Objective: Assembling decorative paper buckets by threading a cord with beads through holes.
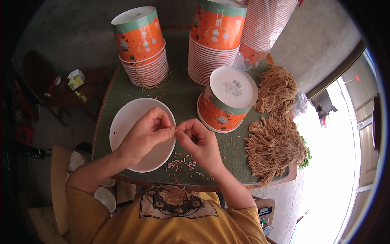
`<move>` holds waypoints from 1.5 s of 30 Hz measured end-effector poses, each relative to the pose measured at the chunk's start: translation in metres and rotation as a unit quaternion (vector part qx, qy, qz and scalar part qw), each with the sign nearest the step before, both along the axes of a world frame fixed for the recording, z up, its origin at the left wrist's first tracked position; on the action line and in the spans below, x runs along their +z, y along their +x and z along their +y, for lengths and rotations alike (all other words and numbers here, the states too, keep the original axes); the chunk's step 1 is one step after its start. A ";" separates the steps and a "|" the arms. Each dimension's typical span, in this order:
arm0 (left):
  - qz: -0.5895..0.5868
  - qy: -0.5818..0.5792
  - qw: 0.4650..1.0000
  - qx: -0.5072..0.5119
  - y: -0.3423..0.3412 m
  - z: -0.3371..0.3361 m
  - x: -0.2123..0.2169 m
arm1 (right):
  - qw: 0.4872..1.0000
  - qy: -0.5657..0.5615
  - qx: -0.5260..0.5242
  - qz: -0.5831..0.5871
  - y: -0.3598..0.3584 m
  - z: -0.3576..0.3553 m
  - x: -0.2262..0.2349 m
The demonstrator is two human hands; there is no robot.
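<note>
My left hand (147, 133) is closed in a pinch above an open white paper bucket (123, 120). Its fingertips meet those of my right hand (201, 143), also pinched, by the bucket's right rim. Between them shows a tiny tan string-like piece (174, 129), mostly hidden by the fingers. Small white and coral beads (181, 164) lie scattered on the green tabletop (187, 105) below my right hand. Beyond that hand, an orange and green paper bucket (225, 114) stands upside down.
Two tall stacks of upturned paper buckets, a left stack (142, 49) and a middle stack (214, 44), stand at the back. A bagged stack (268, 24) is behind them. Tan string bundles (274, 148) cover the table's right side. Thin cord (148, 77) circles the left stack.
</note>
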State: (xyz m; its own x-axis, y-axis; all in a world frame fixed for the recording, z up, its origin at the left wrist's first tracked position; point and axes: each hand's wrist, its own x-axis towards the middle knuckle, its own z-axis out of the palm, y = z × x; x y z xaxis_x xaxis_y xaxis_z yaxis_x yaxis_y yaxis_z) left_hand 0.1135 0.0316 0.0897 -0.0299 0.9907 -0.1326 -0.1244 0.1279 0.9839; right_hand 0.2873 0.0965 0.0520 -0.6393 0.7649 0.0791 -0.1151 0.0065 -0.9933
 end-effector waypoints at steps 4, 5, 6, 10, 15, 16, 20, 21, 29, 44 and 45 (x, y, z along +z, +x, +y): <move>0.001 -0.005 1.000 0.002 0.001 0.000 0.002 | 0.986 -0.160 0.048 0.024 0.002 0.007 0.004; 0.003 0.005 1.000 0.002 0.002 0.000 0.001 | 0.986 -0.159 0.048 0.024 0.004 0.011 0.002; 0.005 0.014 1.000 0.003 0.003 0.000 0.001 | 0.970 -0.221 0.089 0.056 0.007 0.016 -0.003; 0.007 0.012 1.000 0.002 0.000 0.000 -0.002 | 0.968 -0.212 0.108 0.084 0.011 0.016 -0.006; 0.039 0.010 0.999 -0.008 0.002 0.001 0.000 | 0.996 -0.071 0.030 0.042 0.001 0.002 -0.003; 0.040 0.010 0.999 -0.007 0.002 0.000 -0.002 | 0.998 -0.046 0.027 0.035 0.001 0.002 -0.004; 0.326 0.153 0.933 -0.013 0.006 -0.003 -0.005 | 0.997 -0.065 0.020 0.020 0.001 0.002 -0.005; 0.264 0.117 0.957 -0.017 0.006 -0.002 -0.006 | 0.997 -0.066 0.017 0.023 0.001 0.002 -0.005; 0.294 0.035 0.954 -0.047 0.001 -0.007 -0.002 | 0.998 -0.061 0.022 0.021 0.002 -0.001 -0.007; 0.193 0.018 0.979 -0.068 -0.002 -0.011 -0.001 | 0.998 0.041 -0.005 -0.047 0.003 -0.004 -0.012; 0.152 0.004 0.986 -0.070 -0.003 -0.009 -0.004 | 0.998 0.037 -0.004 -0.059 0.003 -0.004 -0.012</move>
